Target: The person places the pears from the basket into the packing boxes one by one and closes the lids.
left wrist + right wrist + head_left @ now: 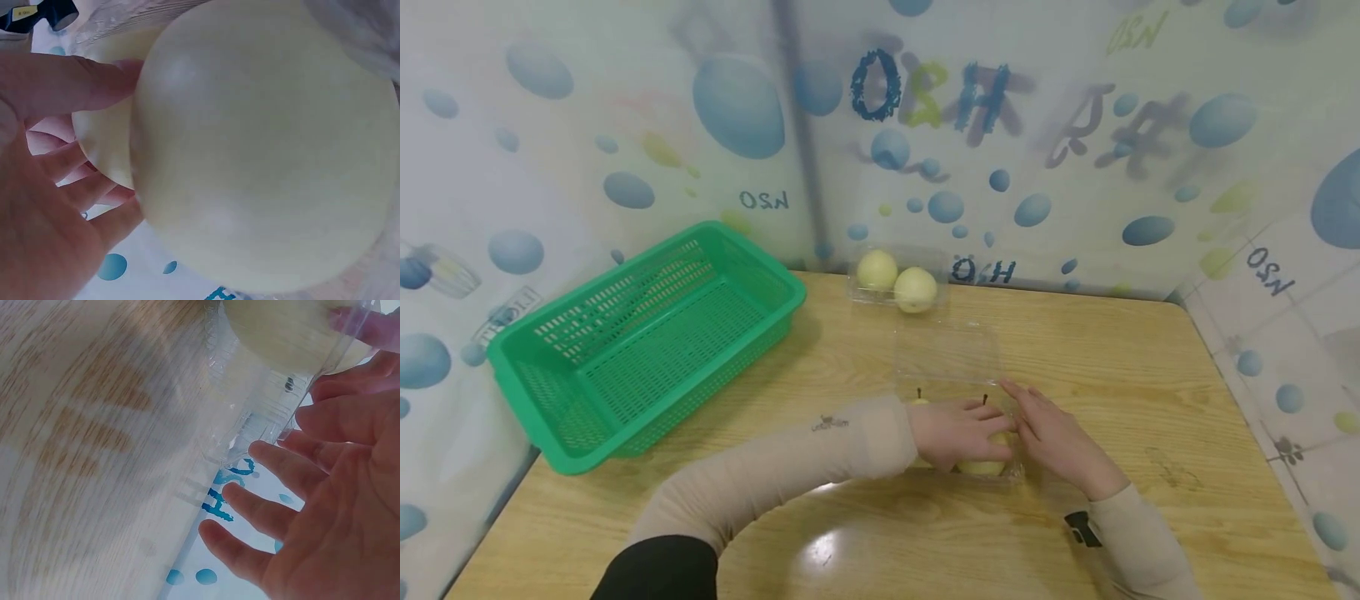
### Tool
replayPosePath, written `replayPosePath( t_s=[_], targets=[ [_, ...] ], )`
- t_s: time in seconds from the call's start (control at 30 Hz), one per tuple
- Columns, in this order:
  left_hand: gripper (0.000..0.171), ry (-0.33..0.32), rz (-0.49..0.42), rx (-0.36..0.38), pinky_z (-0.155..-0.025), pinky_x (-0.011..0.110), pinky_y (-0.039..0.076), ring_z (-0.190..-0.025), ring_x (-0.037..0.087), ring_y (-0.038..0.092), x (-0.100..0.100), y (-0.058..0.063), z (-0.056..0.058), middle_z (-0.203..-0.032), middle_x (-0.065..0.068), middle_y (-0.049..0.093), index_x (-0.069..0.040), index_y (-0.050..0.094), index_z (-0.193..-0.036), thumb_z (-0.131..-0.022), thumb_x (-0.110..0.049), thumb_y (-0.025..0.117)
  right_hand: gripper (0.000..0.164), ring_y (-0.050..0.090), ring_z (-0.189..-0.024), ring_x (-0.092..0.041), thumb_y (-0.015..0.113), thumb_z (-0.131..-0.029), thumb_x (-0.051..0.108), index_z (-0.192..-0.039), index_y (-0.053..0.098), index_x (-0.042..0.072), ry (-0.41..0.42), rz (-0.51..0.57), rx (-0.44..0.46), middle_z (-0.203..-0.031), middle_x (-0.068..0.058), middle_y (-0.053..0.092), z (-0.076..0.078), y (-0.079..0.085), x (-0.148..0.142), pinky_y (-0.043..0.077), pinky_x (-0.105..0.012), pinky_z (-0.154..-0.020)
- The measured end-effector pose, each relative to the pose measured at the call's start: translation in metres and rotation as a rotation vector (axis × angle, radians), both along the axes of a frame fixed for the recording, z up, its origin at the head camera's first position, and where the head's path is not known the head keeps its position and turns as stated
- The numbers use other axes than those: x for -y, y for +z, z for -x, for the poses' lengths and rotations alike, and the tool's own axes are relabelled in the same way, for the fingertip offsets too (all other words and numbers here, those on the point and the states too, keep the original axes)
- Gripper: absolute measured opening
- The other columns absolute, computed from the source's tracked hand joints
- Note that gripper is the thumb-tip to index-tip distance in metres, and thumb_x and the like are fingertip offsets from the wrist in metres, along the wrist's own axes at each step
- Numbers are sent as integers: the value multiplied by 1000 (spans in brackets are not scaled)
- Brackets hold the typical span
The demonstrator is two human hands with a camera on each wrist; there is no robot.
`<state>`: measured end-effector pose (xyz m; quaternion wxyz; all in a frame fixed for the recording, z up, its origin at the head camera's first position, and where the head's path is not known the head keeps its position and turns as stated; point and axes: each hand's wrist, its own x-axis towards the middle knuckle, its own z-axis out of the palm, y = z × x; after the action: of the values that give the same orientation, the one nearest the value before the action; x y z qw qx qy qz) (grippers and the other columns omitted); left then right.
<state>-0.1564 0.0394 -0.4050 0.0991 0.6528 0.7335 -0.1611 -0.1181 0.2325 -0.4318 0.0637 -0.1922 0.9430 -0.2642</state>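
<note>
My left hand [958, 435] reaches across a clear plastic clamshell box [946, 352] and grips the right-hand round yellow pear [981, 468] in its base. In the left wrist view, the thumb and fingers lie around that farther pear [107, 140], while a second pear [262, 144] fills the foreground. The sleeve and hand mostly cover that second pear in the head view. My right hand [1062, 437] is at the box's right side, its fingers [294, 472] spread and loosely extended by the clear wall. The box's lid lies folded back, away from me.
Another clear box [861, 297] with two pears [915, 289] stands at the table's back edge by the patterned wall covering. A green slotted basket [700, 383] occupies the left side. Wooden tabletop [1150, 358] extends to the right.
</note>
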Motion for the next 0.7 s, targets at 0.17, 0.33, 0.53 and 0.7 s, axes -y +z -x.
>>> replayPosePath(
  t_s=[0.17,0.33,0.53,0.7],
  targets=[
    [75,11,-58,47,-112,39,28,-138,21,27,2,4,2,-153,4,28,-24,43,-142,-78,-23,82,50,33,-128,-55,48,-95,-1,-144,37,-2,9,14,-2,-137,-29,46,0,0,-1,31,-73,-95],
    [58,89,-135,39,-112,35,28,-136,21,34,10,13,7,-148,4,36,-23,46,-141,-88,-13,68,51,33,-128,-55,48,-94,-2,-144,37,-4,17,25,-15,-137,-31,45,1,-1,-2,32,-71,-96],
    [50,192,-146,68,-112,37,29,-135,26,37,29,25,18,-147,9,39,-19,48,-142,-93,-12,59,49,33,-128,-54,46,-95,-2,-143,37,-4,18,31,-12,-140,-29,44,1,-1,-2,33,-67,-99],
    [46,234,-231,115,-109,39,34,-129,28,44,50,29,29,-139,11,48,-15,54,-133,-89,-7,62,48,32,-129,-54,46,-96,0,-143,37,-4,16,40,-3,-141,-28,43,0,-1,-2,31,-66,-101]
  ],
)
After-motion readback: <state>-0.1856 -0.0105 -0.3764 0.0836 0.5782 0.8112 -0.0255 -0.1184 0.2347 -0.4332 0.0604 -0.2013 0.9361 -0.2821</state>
